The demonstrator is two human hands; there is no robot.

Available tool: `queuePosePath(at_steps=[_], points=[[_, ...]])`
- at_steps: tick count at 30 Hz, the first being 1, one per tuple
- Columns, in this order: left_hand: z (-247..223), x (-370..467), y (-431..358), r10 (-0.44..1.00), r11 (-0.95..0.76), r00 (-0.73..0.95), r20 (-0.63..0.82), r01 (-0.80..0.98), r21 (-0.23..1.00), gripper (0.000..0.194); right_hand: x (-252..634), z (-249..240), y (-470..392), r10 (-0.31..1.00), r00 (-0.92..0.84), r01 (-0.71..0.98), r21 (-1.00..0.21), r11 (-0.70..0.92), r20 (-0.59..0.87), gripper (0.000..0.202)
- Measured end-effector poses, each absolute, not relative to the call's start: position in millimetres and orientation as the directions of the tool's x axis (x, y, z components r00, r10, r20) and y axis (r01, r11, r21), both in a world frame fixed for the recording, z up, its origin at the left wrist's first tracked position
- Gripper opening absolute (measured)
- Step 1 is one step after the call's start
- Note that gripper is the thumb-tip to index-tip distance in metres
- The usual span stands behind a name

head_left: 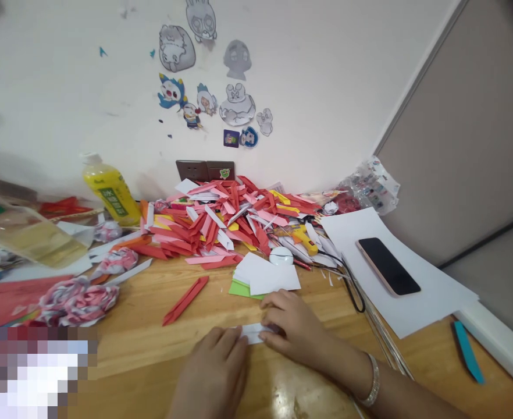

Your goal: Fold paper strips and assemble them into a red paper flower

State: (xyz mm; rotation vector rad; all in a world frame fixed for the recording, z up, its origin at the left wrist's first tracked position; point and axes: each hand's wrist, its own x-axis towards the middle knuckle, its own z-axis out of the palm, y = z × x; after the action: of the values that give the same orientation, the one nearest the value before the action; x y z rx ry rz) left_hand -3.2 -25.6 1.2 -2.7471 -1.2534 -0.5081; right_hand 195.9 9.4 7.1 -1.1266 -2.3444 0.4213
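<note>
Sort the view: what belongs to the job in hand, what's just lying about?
Likely in the job:
narrow white paper strip, touched by left fingers and right fingers;
rectangular white paper sheets;
heaped red, pink, white and yellow folded paper strips.

Apparently lying about:
black-screened rectangular phone;
yellow plastic bottle.

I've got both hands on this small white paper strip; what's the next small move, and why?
I'd probably press the white paper strip flat with the right hand while the left hand steadies it: each hand is at one end, and the wooden table beneath gives firm backing.
</note>
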Motion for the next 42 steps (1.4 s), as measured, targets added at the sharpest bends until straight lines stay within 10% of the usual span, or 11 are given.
queuePosePath(at_steps=[14, 22, 32, 42], points=[[2.6, -0.3, -10.6, 0.877, -0.475, 0.418, 0.236, 0.689, 0.547, 0.016, 183.0, 10.4, 3.0, 0.860, -0.467, 0.605, -0.635, 0.481, 0.206, 0.013], [18.0, 1.3, -10.5, 0.953, -0.061, 0.302, -0.030, 0.288, 0.956, 0.013, 185.9, 14.5, 3.2, 0.850, -0.496, 0.398, -0.822, 0.406, 0.180, 0.018], [14.8, -2.5, -5.2, 0.939, 0.235, 0.262, -0.223, -0.017, 0.972, 0.015, 190.9, 9.8, 6.4, 0.852, -0.489, 0.146, -0.945, 0.293, 0.189, 0.020], [21.5, 5.3, -8.6, 0.961, 0.193, 0.196, -0.193, 0.019, 0.981, 0.030, 188.4, 14.9, 6.8, 0.862, -0.475, 0.277, -0.900, 0.336, 0.176, 0.019]])
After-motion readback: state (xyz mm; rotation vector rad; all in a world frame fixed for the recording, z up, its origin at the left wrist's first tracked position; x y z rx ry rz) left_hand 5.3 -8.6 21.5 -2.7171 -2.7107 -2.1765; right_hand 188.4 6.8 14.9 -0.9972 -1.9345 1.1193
